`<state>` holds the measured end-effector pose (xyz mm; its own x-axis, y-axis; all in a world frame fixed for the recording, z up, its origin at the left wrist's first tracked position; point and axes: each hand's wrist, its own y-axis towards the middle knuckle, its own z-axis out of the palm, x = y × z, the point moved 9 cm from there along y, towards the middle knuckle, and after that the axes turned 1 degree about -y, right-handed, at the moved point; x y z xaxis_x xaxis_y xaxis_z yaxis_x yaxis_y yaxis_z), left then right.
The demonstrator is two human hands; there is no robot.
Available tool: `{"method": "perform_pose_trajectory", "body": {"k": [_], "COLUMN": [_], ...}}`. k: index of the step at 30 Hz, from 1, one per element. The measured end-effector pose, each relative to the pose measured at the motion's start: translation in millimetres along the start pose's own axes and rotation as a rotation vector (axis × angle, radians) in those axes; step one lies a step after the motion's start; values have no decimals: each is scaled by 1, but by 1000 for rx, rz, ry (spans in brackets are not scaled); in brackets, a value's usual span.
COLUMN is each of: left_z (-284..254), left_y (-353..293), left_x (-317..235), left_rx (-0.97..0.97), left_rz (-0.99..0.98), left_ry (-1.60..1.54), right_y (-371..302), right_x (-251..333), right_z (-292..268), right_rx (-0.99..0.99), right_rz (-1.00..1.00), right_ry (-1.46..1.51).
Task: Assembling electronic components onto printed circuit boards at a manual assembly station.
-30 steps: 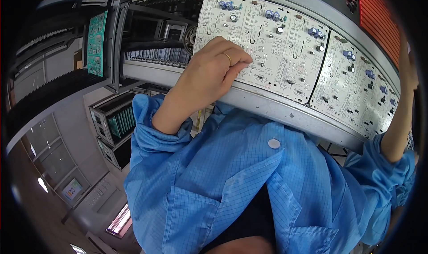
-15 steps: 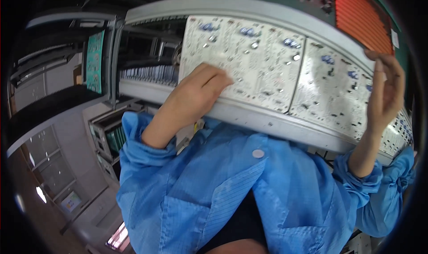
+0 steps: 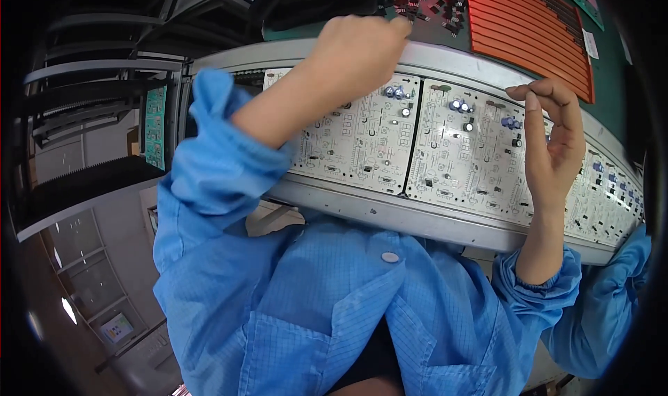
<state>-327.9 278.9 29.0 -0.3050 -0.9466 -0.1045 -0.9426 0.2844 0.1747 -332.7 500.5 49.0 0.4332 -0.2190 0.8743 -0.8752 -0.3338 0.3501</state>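
White circuit boards (image 3: 355, 146) with small blue, black and silver parts lie end to end in a metal-railed conveyor (image 3: 390, 215) across my front. My left hand (image 3: 358, 52) is raised over the far rail, beside a pile of small black three-legged components (image 3: 428, 3). Its fingers are curled closed, and their tips are mostly hidden, so anything in them cannot be made out. Farther right, my right hand (image 3: 557, 135) hovers over another board (image 3: 473, 146), palm turned inward. Its fingers are bent but apart from the thumb, with nothing visible between them.
An orange ribbed tray (image 3: 532, 34) stands on the green surface beyond the rail. At the left, a dark metal rack (image 3: 90, 173) has a green circuit board (image 3: 154, 128) upright at its side. Another blue sleeve (image 3: 598, 312) shows at the lower right.
My left hand has moved from low over the left board to beyond the far rail. The view has shifted, and the boards appear farther left along the conveyor. My right hand keeps its pose.
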Motion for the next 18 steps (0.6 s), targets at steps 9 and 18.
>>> {"method": "perform_pose_trajectory", "body": {"k": [9,18], "left_z": [37,-55], "left_y": [52,16], "left_x": [-1,-3], "left_rx": [45,47], "left_rz": [110,-79], "left_ry": [265,-453], "right_y": [-2,8], "right_x": [9,-49], "right_z": [-7,-6], "right_rx": [-43,1], "right_rz": [-97,144], "right_ry": [11,128]}}
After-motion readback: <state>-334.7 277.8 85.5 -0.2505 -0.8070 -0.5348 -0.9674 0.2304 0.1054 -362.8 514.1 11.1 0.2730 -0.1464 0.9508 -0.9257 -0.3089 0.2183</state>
